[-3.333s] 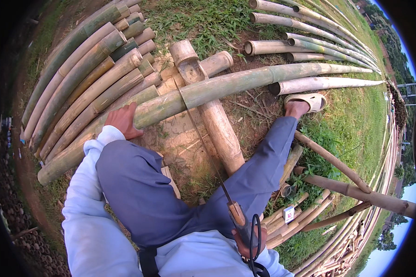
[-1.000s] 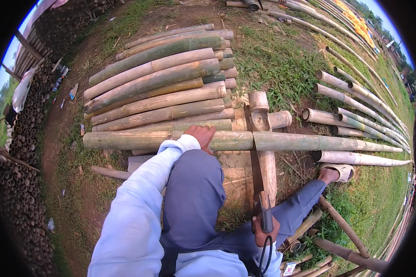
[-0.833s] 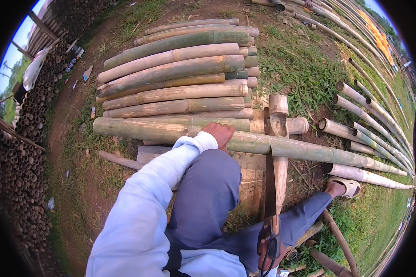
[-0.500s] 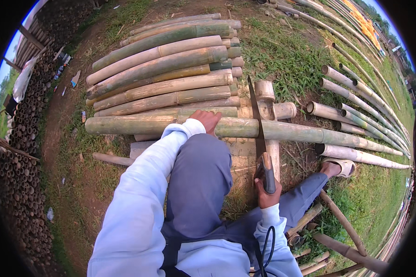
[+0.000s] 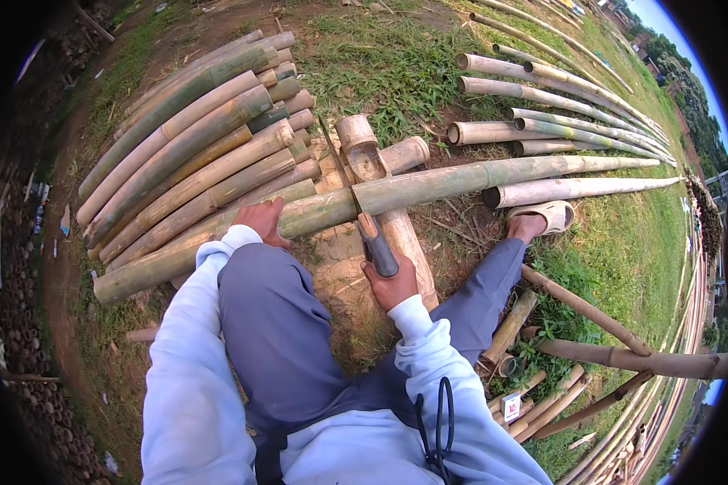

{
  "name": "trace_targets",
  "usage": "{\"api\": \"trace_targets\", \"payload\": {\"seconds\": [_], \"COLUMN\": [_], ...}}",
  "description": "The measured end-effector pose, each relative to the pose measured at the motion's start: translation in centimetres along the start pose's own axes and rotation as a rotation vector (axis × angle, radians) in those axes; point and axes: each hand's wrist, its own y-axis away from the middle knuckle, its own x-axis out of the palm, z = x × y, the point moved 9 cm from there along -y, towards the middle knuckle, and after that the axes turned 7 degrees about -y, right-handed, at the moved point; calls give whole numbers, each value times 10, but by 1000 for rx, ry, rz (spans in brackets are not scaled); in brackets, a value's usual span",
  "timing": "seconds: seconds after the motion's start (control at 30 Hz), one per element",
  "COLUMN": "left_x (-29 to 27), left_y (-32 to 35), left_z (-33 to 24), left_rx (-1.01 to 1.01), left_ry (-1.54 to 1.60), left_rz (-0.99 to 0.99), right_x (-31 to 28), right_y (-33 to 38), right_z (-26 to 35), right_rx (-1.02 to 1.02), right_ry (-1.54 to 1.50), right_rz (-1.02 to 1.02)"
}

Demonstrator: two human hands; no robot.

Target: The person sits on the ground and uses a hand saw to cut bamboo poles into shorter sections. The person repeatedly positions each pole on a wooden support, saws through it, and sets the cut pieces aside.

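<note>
My right hand [image 5: 391, 280] is wrapped round the dark and wooden handle of a hand saw [image 5: 372, 241]. Its blade runs away from me across a long greenish bamboo pole [image 5: 461, 179], the handle close to the pole's near side. How deep the blade sits in the pole I cannot tell. My left hand [image 5: 264, 221] grips the same pole left of the saw, beside my bent knee, its fingers partly hidden. Under the pole lies a pale bamboo support [image 5: 404, 246] with a notched, open upper end [image 5: 366, 160].
Cut bamboo lengths [image 5: 194, 153] are stacked on the left. Long bamboo poles [image 5: 574, 121] lie on grass at the far right. My sandalled foot [image 5: 539, 220] rests just below the pole. A bamboo frame [image 5: 598, 323] stands at the lower right, and piled bamboo [image 5: 32, 388] lines the left edge.
The view has turned, so the pole and stack appear tilted and shifted left. My right hand and the saw handle have moved closer to the pole. My left hand stays on it.
</note>
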Motion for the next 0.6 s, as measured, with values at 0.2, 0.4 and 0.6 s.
{"api": "trace_targets", "payload": {"seconds": [0.2,0.4,0.6], "left_x": [13,15,-6], "left_y": [-1,4,-7], "left_z": [7,12,-6], "left_rx": [17,-2,52], "left_ry": [-28,-8,6], "left_rz": [-10,-5,-34], "right_x": [-69,-31,-6], "right_y": [182,82,4], "right_z": [35,0,4], "right_rx": [215,51,74], "right_ry": [82,36,-21], "right_rz": [7,-10,8]}}
